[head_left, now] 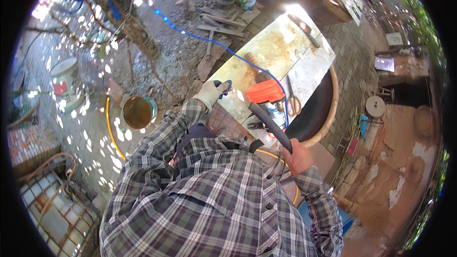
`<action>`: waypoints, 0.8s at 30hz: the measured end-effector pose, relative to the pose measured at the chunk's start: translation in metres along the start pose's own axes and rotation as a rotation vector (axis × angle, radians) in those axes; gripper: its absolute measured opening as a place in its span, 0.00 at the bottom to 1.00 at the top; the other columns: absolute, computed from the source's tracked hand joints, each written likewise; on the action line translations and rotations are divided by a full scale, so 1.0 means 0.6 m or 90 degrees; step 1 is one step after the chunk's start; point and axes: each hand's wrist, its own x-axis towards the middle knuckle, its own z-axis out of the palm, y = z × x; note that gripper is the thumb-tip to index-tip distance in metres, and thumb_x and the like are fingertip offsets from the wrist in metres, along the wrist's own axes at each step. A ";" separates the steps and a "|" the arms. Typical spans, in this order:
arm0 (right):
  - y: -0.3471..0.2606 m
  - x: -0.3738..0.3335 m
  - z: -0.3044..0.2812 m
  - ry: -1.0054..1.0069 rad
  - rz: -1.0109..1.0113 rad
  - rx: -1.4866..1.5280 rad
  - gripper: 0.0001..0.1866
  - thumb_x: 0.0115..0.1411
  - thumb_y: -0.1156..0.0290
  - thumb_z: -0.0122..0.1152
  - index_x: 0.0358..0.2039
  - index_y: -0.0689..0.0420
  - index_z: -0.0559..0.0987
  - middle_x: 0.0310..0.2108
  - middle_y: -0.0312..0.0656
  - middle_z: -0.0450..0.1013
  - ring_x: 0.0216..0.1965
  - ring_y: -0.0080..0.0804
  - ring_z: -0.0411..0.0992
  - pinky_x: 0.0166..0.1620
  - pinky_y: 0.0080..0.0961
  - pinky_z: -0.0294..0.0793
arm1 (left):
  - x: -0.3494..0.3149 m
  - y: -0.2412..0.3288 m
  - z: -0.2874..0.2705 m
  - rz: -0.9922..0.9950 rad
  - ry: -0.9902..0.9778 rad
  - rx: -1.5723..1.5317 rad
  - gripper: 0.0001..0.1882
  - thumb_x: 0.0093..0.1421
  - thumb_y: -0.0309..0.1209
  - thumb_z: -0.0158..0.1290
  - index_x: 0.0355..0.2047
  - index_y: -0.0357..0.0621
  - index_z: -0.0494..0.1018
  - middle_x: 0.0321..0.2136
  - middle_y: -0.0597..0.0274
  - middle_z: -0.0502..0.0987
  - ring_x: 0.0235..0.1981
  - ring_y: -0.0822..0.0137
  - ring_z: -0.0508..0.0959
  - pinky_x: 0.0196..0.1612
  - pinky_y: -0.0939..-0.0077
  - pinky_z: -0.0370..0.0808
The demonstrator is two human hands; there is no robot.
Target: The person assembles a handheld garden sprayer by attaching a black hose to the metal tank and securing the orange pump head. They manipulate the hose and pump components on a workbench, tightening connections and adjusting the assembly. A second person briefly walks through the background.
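Note:
My left hand (209, 95) wears a whitish glove with dark fingertips. It hovers at the left edge of a pale, stained board (243, 69), fingers curled together; what they hold, if anything, I cannot make out. Bare, my right hand (298, 157) is wrapped round the near end of a thick dark grey tube (270, 123), which slants up and left over the board. Beside the tube's far end lies a bright orange bundle (264, 91). Scissors with brownish handles (294, 105) lie to its right. A thin blue hose (228, 51) crosses the board.
Under the board stands a large dark vat with a tan rim (329, 109). A wooden-handled tool (303, 27) rests on the board's far end. A rusty-looking bucket (138, 112), yellow hose (109, 123) and tree trunk (138, 38) are left. A round stool (375, 107) stands right.

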 end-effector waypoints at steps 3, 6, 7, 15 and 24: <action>0.018 -0.040 0.027 0.113 -0.004 0.072 0.18 0.63 0.57 0.59 0.37 0.61 0.69 0.26 0.60 0.73 0.30 0.63 0.73 0.33 0.53 0.70 | 0.067 0.015 0.010 0.294 0.016 -0.045 0.16 0.63 0.41 0.55 0.35 0.39 0.79 0.18 0.69 0.73 0.17 0.78 0.67 0.21 0.77 0.64; 0.020 -0.073 0.032 0.113 0.099 0.137 0.18 0.62 0.57 0.60 0.38 0.60 0.69 0.27 0.61 0.73 0.31 0.63 0.72 0.32 0.53 0.69 | 0.109 0.115 0.023 0.237 -0.044 -0.037 0.12 0.64 0.35 0.54 0.39 0.37 0.77 0.21 0.66 0.74 0.20 0.75 0.70 0.24 0.76 0.67; 0.023 -0.087 0.036 0.126 0.131 0.161 0.18 0.62 0.57 0.60 0.38 0.60 0.69 0.27 0.62 0.73 0.31 0.63 0.72 0.32 0.53 0.69 | 0.130 0.139 0.034 0.235 -0.100 -0.084 0.13 0.63 0.34 0.54 0.39 0.35 0.76 0.23 0.61 0.77 0.23 0.71 0.74 0.29 0.73 0.71; 0.028 -0.135 0.079 0.216 0.223 0.261 0.16 0.61 0.60 0.62 0.37 0.59 0.70 0.26 0.57 0.72 0.30 0.62 0.72 0.31 0.51 0.69 | 0.291 0.210 0.106 0.407 -0.110 0.498 0.09 0.61 0.33 0.53 0.36 0.41 0.77 0.25 0.51 0.78 0.26 0.57 0.80 0.32 0.63 0.76; 0.017 -0.143 0.068 0.280 0.346 0.617 0.13 0.60 0.65 0.63 0.35 0.61 0.73 0.17 0.43 0.70 0.16 0.34 0.69 0.23 0.30 0.67 | 0.114 0.291 0.141 0.000 -0.549 -0.310 0.22 0.63 0.25 0.51 0.58 0.37 0.67 0.35 0.58 0.78 0.31 0.67 0.79 0.33 0.73 0.78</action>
